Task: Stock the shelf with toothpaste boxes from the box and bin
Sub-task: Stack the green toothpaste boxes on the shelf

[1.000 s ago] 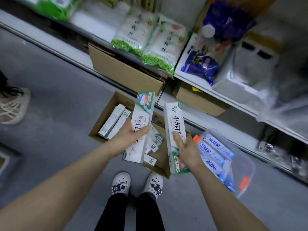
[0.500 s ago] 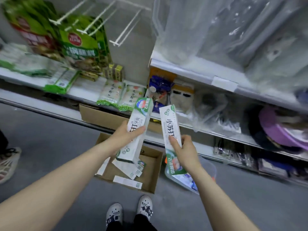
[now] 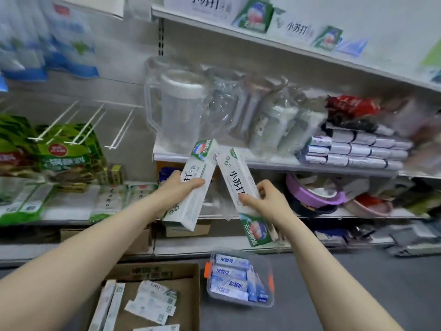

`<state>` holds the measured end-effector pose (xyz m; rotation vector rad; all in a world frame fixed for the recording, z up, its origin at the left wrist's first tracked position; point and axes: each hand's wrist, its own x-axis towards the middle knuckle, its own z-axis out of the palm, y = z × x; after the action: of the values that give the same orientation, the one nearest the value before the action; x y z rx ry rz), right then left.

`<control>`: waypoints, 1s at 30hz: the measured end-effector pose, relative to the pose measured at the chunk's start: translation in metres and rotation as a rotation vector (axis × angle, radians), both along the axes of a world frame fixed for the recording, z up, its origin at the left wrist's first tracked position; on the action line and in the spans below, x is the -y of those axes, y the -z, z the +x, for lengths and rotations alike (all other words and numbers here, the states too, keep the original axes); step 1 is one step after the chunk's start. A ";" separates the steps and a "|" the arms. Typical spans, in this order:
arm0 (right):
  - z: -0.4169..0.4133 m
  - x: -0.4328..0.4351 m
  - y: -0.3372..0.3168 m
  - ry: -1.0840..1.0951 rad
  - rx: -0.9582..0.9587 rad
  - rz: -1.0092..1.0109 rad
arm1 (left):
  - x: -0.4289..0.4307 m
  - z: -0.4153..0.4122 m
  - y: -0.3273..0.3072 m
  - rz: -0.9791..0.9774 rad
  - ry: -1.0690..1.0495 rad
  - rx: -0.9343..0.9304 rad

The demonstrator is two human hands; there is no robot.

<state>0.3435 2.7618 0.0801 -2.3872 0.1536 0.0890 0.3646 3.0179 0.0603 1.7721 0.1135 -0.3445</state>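
Our left grip (image 3: 177, 188) curls round 1 long white-and-green cardboard toothpaste box (image 3: 201, 155); our right grip (image 3: 267, 201) pinches a 2nd such box (image 3: 235, 172), both held up before the middle shelf (image 3: 274, 163). The white top shelf (image 3: 262, 40) carries matching stock (image 3: 256, 16), so it is likely our target. We should lift higher, level both boxes, and slide them in flat, labels outward. More wait in the brown cardboard box (image 3: 188, 283) and clear plastic bin (image 3: 265, 261) below.

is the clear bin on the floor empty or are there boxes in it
Not empty. The clear bin holds several blue and white toothpaste boxes, stacked flat and filling most of it.
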 end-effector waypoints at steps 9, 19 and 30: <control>-0.014 0.050 -0.066 0.084 0.083 0.078 | 0.054 0.015 -0.064 -0.061 0.133 0.059; 0.007 0.152 -0.132 0.108 0.228 0.043 | 0.165 0.035 -0.136 -0.076 0.081 0.208; 0.070 0.230 -0.197 -0.049 0.230 0.452 | 0.266 0.066 -0.201 -0.322 0.026 0.269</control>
<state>0.4132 2.5315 0.2773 -1.9320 -0.0334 -0.1172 0.4306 2.7524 0.2611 1.4852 -0.1499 -0.1310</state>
